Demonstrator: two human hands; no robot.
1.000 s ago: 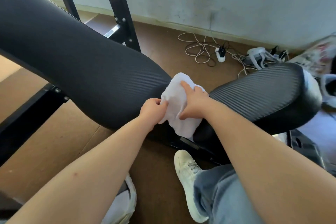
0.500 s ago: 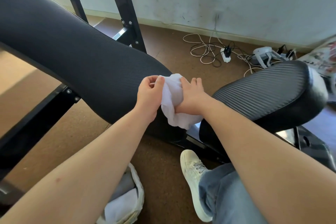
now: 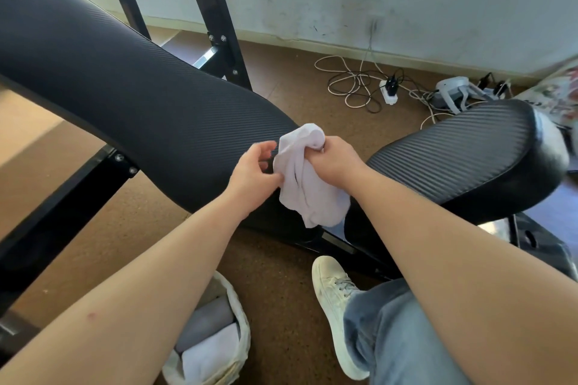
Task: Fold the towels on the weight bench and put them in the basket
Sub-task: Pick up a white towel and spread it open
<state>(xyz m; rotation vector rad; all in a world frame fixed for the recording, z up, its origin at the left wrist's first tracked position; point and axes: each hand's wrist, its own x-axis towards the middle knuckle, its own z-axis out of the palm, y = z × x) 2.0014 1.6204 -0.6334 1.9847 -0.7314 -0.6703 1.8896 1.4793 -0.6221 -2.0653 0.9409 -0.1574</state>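
Now the towel (image 3: pixel 308 187) hangs lengthwise from the right hand (image 3: pixel 336 161), which clamps its bunched top against the bench (image 3: pixel 156 97). The left hand (image 3: pixel 253 175), fingers loose and apart, sits at its left edge. The basket (image 3: pixel 242 322) lies below, nearer the left arm.

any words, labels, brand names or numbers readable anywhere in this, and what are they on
No readable text anywhere in this view.
white towel, bench pads, white shoe, basket: no label, logo or number shows.
power strip with its plugs: any marking is too small to read.
patterned item at the right edge: blurred print, no letters can be made out.
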